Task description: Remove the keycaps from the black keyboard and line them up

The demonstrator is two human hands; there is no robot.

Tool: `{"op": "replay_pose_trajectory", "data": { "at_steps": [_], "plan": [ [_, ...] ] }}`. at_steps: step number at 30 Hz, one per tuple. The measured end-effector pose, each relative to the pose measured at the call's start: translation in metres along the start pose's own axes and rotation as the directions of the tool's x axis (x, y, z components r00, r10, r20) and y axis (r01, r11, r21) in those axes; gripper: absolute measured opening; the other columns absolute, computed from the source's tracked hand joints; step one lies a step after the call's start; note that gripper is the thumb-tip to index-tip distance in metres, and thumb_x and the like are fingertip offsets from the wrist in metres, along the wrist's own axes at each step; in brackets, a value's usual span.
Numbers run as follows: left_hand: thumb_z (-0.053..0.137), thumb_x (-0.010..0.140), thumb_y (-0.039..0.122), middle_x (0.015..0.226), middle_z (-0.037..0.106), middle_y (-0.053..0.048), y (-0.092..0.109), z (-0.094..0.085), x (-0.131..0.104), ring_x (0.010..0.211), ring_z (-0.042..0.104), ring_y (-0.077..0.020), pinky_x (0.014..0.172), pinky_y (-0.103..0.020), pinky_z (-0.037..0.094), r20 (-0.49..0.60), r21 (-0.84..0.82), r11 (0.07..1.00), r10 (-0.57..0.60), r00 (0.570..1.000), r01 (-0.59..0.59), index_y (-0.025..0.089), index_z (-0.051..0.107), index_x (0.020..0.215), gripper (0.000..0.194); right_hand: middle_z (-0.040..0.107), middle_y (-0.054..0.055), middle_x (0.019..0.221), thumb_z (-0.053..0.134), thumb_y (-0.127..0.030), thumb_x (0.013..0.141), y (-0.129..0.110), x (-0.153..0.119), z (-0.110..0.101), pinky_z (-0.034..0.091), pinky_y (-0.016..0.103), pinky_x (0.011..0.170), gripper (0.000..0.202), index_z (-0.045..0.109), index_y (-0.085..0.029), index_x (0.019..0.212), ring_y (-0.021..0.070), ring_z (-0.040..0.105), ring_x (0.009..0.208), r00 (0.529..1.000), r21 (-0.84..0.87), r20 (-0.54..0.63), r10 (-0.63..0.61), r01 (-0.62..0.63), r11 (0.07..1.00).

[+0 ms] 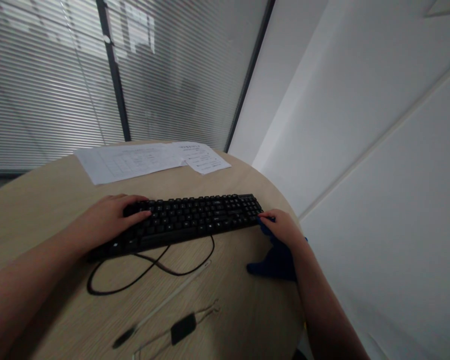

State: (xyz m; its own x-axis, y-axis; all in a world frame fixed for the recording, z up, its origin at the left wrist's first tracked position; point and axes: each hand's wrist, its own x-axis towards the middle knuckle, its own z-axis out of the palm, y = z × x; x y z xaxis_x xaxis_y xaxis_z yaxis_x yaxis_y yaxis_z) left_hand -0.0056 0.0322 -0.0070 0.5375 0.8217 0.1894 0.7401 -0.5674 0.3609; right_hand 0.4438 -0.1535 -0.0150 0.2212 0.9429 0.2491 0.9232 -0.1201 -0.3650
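Note:
A black keyboard [195, 215] lies across the round wooden table, its cable [176, 274] looped in front of it. My left hand [114, 217] grips the keyboard's left end, thumb and fingers on its top. At the right end, my right hand [279, 225] pinches a dark blue cloth [275, 262] close to the keyboard's corner. The rest of the cloth hangs down onto the tabletop under my right wrist. In front of the cable rest a thin brush [161, 310] with a dark tip and a wire tool with a black block [183, 328].
Printed sheets of paper [135, 160] lie at the far side of the table [240, 310]. Beyond them is a window with blinds [52, 100]. A white wall [378, 175] stands close to the table's right edge.

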Motion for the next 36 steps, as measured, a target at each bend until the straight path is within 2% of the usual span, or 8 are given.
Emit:
{"op": "replay_pose_trajectory", "data": {
  "at_steps": [2,6,9,14,22,26,30,36],
  "plan": [
    [0.046,0.083,0.067,0.118,0.073,-0.015,0.000,0.000,0.000,0.109,0.066,-0.0337,0.102,-0.049,0.047,0.002,-0.005,1.000,0.004,1.000,-0.004,0.016,0.069,0.123,0.069,0.080,0.008,0.098,0.062,-0.026,0.087,0.001,-0.001,-0.003,0.053,0.040,0.089,0.020,0.081,-0.023,0.093,0.0270,0.072,0.096,0.999,0.016,-0.046,0.028,-0.027,0.999],
    [0.048,0.084,0.066,0.118,0.073,-0.015,-0.001,0.001,-0.001,0.109,0.066,-0.0336,0.102,-0.049,0.047,-0.014,-0.005,1.000,0.004,1.000,-0.004,0.017,0.070,0.122,0.065,0.079,0.008,0.096,0.059,-0.032,0.089,-0.002,0.000,-0.003,0.053,0.038,0.085,0.023,0.078,-0.022,0.097,0.0248,0.071,0.090,0.972,0.089,-0.220,0.081,-0.063,0.994],
    [0.048,0.083,0.065,0.117,0.074,-0.014,0.000,0.001,-0.001,0.108,0.066,-0.0337,0.101,-0.049,0.047,-0.016,0.000,1.000,0.003,1.000,-0.003,0.018,0.070,0.121,0.064,0.077,0.006,0.093,0.060,-0.032,0.089,-0.006,0.002,0.002,0.052,0.036,0.081,0.022,0.074,-0.022,0.104,0.0233,0.070,0.087,0.960,0.092,-0.263,0.097,-0.075,0.993],
    [0.046,0.084,0.066,0.119,0.073,-0.015,0.001,0.000,0.000,0.109,0.066,-0.0340,0.103,-0.049,0.046,-0.008,0.005,1.000,0.000,1.000,0.000,0.017,0.070,0.123,0.067,0.074,0.008,0.099,0.061,-0.020,0.088,-0.004,0.005,0.007,0.050,0.036,0.090,0.013,0.073,-0.021,0.094,0.0232,0.068,0.097,0.984,-0.019,-0.178,-0.007,0.003,1.000],
    [0.048,0.084,0.064,0.117,0.073,-0.015,0.001,-0.001,-0.002,0.109,0.066,-0.0339,0.103,-0.049,0.046,-0.018,0.006,1.000,0.014,1.000,-0.013,0.017,0.070,0.123,0.065,0.075,0.009,0.106,0.062,-0.022,0.092,0.001,0.000,-0.005,0.049,0.035,0.094,0.021,0.079,-0.022,0.104,0.0225,0.067,0.102,0.999,-0.130,0.009,-0.034,0.035,0.991],
    [0.047,0.084,0.065,0.118,0.072,-0.015,0.003,-0.001,-0.002,0.109,0.065,-0.0335,0.104,-0.049,0.045,-0.036,0.026,1.000,0.008,0.999,-0.007,0.017,0.069,0.123,0.066,0.077,0.007,0.106,0.064,-0.022,0.089,-0.002,-0.002,-0.009,0.050,0.035,0.092,0.019,0.080,-0.024,0.101,0.0235,0.069,0.101,0.998,-0.164,0.058,-0.017,0.026,0.986],
    [0.048,0.085,0.064,0.120,0.072,-0.015,0.002,-0.001,-0.002,0.110,0.065,-0.0334,0.104,-0.049,0.045,-0.013,0.027,1.000,0.001,1.000,-0.001,0.017,0.069,0.124,0.064,0.079,0.007,0.102,0.064,-0.021,0.089,-0.006,-0.003,-0.010,0.051,0.037,0.090,0.018,0.080,-0.024,0.094,0.0257,0.070,0.098,0.999,-0.161,0.041,0.013,-0.006,0.987],
    [0.048,0.085,0.064,0.118,0.073,-0.016,-0.001,0.001,-0.002,0.109,0.065,-0.0347,0.103,-0.050,0.046,-0.011,0.011,1.000,0.024,1.000,-0.024,0.017,0.070,0.123,0.064,0.077,0.008,0.108,0.061,-0.025,0.092,-0.008,-0.001,-0.002,0.050,0.038,0.095,0.022,0.079,-0.024,0.104,0.0250,0.069,0.103,0.999,-0.149,-0.029,-0.018,0.014,0.989]
  ]
}}
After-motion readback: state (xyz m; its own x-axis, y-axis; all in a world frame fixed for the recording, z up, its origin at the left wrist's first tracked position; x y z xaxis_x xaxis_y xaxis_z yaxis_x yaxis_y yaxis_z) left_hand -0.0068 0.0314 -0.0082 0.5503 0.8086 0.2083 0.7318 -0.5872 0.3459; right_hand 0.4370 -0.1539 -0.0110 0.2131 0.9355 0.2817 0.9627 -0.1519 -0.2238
